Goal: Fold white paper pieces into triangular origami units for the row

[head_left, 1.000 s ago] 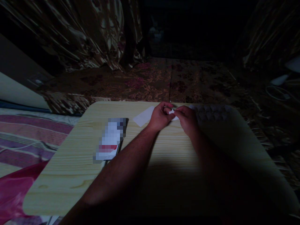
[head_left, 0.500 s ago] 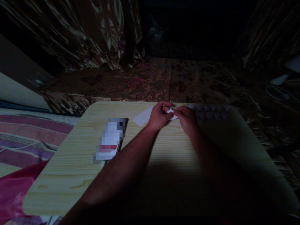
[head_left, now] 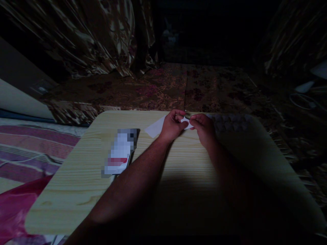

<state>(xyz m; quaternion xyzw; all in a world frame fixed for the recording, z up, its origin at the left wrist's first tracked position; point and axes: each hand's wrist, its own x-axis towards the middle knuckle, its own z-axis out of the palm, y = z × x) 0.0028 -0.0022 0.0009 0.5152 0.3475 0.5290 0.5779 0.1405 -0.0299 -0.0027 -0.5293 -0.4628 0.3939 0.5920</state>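
Between my two hands, near the far edge of the wooden table [head_left: 184, 160], is a small white piece of folded paper [head_left: 187, 123]. My left hand [head_left: 172, 126] grips its left side, with the thumb in front and the fingers curled behind. On its other side, my right hand [head_left: 204, 127] pinches the paper between thumb and fingers. A flat white paper strip [head_left: 154, 129] lies on the table just left of my left hand, partly hidden by it. The exact folds are too small and dim to make out.
At left on the table lies a blurred phone-like object [head_left: 120, 149]. Dark lumpy pieces in rows [head_left: 231, 123] sit behind my right hand. A striped bedspread [head_left: 30, 143] and a pink bag [head_left: 20, 211] are at far left. Curtains [head_left: 109, 34] hang beyond.
The small paper has turned slightly between my fingers, and its pointed top sits a little further left. Both hands stay in nearly the same place, with small finger shifts.
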